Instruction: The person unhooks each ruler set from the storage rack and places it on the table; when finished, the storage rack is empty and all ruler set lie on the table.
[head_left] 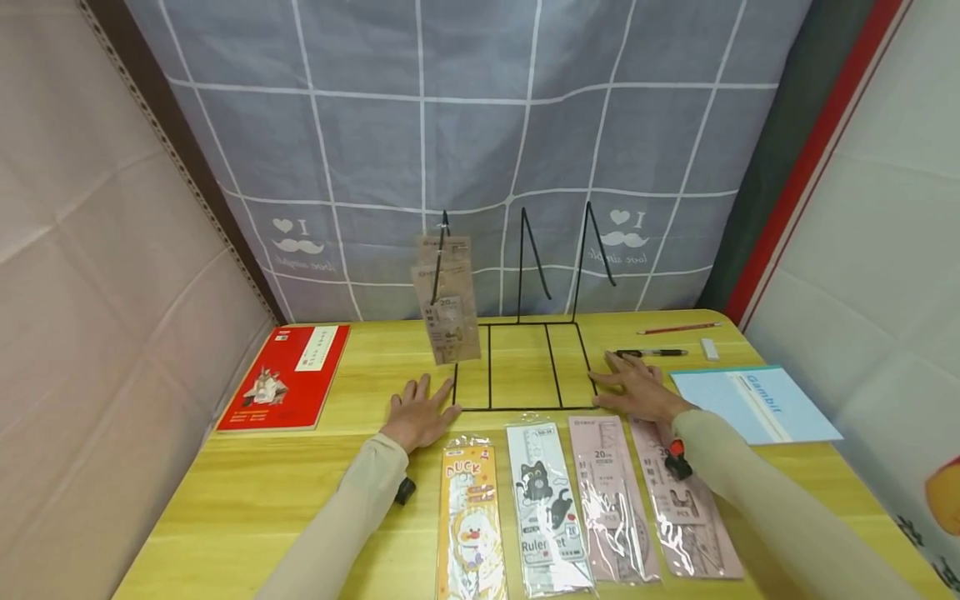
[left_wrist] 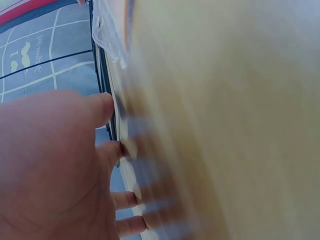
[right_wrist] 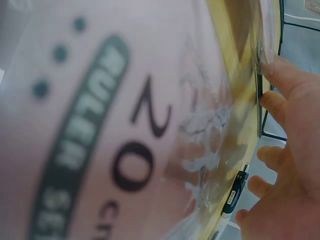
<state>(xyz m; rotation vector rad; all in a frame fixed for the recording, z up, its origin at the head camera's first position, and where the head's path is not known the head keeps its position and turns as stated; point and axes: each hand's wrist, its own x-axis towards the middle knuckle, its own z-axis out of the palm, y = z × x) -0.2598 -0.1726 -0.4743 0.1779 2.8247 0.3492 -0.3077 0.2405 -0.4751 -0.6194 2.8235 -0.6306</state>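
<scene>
A black wire display rack (head_left: 491, 367) stands on the table with three upright hooks at its back. My left hand (head_left: 418, 417) lies at its front left corner, fingers spread, fingertips on the tabletop and thumb at the wire. At the front right corner rests my right hand (head_left: 637, 390), its fingers also spread against the frame. In the left wrist view, the left thumb and index finger (left_wrist: 111, 150) meet the dark wire at the table. Pink packaged ruler sets (head_left: 453, 333) hang from the left hook; the other two hooks carry nothing.
Before the rack lie an orange duck pack (head_left: 472, 517), a cat ruler set (head_left: 549, 508) and two pink ruler sets (head_left: 611, 500). A red book (head_left: 288, 375) is at left. Right are a pen (head_left: 660, 352), pencil (head_left: 678, 328), eraser (head_left: 709, 349) and blue notebook (head_left: 750, 408).
</scene>
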